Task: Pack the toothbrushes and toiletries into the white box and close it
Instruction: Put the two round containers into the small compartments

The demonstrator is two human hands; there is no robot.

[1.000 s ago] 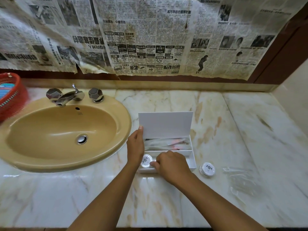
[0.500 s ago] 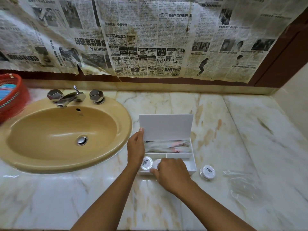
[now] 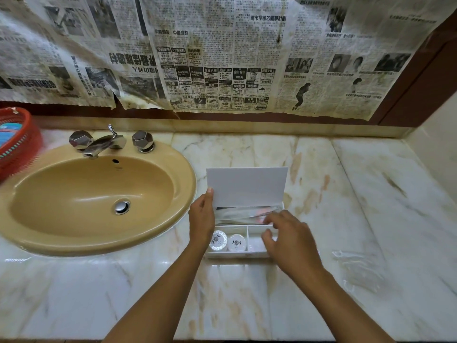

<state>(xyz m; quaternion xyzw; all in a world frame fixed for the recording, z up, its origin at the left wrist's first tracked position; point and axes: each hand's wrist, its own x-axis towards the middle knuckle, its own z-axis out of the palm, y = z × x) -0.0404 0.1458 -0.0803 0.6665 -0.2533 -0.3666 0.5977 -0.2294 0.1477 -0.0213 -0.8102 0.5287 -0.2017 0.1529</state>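
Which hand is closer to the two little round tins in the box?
Left. The left hand sits right beside the two round tins, holding up the lid. The right hand hovers over the next compartment, a bit farther away.

One view only, and it came from the head, wide-angle, looking forward and steeply down onto the marble counter [image 3: 247, 300]. It faced the far wall, where newspaper sheets [image 3: 222, 53] filled the top of the frame and bowed with the lens. Both forearms ran in from the near edge, so the camera sat close above them, and the white box [image 3: 247, 186] lay almost dead centre. The sink [image 3: 61, 233] took the left side; the right showed bare counter up to a side wall.
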